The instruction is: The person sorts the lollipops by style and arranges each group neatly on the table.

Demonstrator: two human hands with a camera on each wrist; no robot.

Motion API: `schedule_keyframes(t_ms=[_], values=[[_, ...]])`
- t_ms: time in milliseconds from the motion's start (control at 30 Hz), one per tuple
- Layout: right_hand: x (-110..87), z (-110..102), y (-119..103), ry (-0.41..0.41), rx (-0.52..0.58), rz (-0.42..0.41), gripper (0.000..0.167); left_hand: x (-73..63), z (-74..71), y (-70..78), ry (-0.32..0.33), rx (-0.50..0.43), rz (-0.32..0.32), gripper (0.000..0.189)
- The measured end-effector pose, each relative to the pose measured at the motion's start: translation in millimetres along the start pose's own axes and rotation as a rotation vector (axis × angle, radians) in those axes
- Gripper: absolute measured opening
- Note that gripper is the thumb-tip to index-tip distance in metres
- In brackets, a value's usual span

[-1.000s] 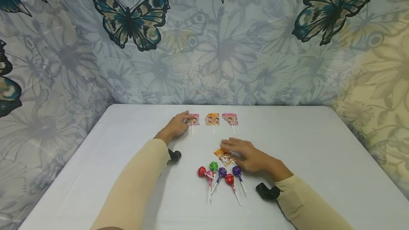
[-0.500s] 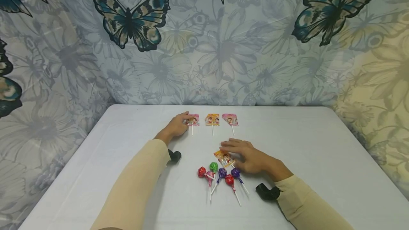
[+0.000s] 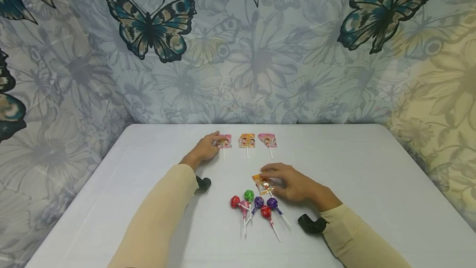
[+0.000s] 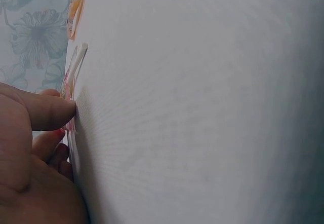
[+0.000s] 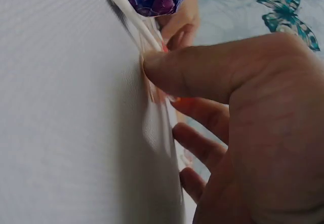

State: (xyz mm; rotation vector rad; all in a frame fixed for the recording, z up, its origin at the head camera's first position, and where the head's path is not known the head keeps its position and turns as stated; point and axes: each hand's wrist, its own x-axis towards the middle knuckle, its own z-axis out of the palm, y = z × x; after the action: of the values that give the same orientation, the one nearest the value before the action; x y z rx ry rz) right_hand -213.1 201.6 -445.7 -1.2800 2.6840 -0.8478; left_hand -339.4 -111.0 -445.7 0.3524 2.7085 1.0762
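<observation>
At the far side of the table my left hand (image 3: 205,146) pinches the left edge of a flat pink-wrapped lollipop (image 3: 226,142). Thumb and fingers meet at that wrapper in the left wrist view, where its white stick (image 4: 78,59) points away from the hand. Nearer to me, my right hand (image 3: 293,182) holds an orange-wrapped flat lollipop (image 3: 262,185) between thumb and index finger, low over the table. Its other fingers are loosely bent. Close to its stick lies a purple ball lollipop (image 3: 272,203), seen large in the right wrist view.
An orange flat lollipop (image 3: 247,140) and another pink flat lollipop (image 3: 268,140) continue the back row, sticks towards me. In front lie a green lollipop (image 3: 248,195), a red lollipop (image 3: 265,211) and several others on the white table (image 3: 148,202). A patterned cloth (image 3: 260,86) hangs behind.
My right hand has shifted slightly to the right with the orange lollipop. The nearby purple lollipop has slid a little left and towards me. My left hand stays in place.
</observation>
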Motion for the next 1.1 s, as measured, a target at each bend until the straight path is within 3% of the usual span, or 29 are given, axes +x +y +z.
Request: schedule_keyframes(t_ms=[333, 600, 1100], values=[[-0.3, -1.6, 1.9, -0.029, -0.002, -0.013, 0.055, 0.7, -2.7, 0.9, 0.001, 0.004, 0.018, 0.059], [3.8, -1.5, 3.4, -0.060, 0.005, -0.035, 0.050, -0.8, -4.3, -0.5, -0.008, -0.003, 0.008, 0.059], [-2.8, -5.7, 1.2, 0.036, 0.003, -0.001, 0.047, -1.8, 0.5, 2.4, -0.007, -0.038, 0.003, 0.059]])
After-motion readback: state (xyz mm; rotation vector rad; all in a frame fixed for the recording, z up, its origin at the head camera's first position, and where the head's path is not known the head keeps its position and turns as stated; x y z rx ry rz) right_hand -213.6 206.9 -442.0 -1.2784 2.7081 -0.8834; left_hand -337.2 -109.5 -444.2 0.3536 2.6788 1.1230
